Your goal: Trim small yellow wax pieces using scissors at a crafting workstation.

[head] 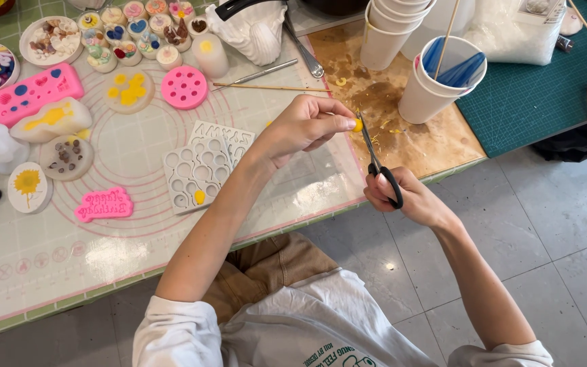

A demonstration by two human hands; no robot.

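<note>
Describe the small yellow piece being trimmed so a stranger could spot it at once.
Start at the brown stained board on the table's right half, then go to its left edge. There the left hand pinches a tiny round yellow piece against the black-handled scissors. It is the only yellow bit held off the table.

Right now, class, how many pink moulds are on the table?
3: a rectangular one far left, a round one near the top, a lettered one lower left. Others may be hidden.

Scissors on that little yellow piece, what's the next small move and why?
Probably a gentle closing snip. The right hand holds the black-handled scissors with their tip right at the small yellow piece, which the left hand pinches at its fingertips over the stained brown board.
</note>
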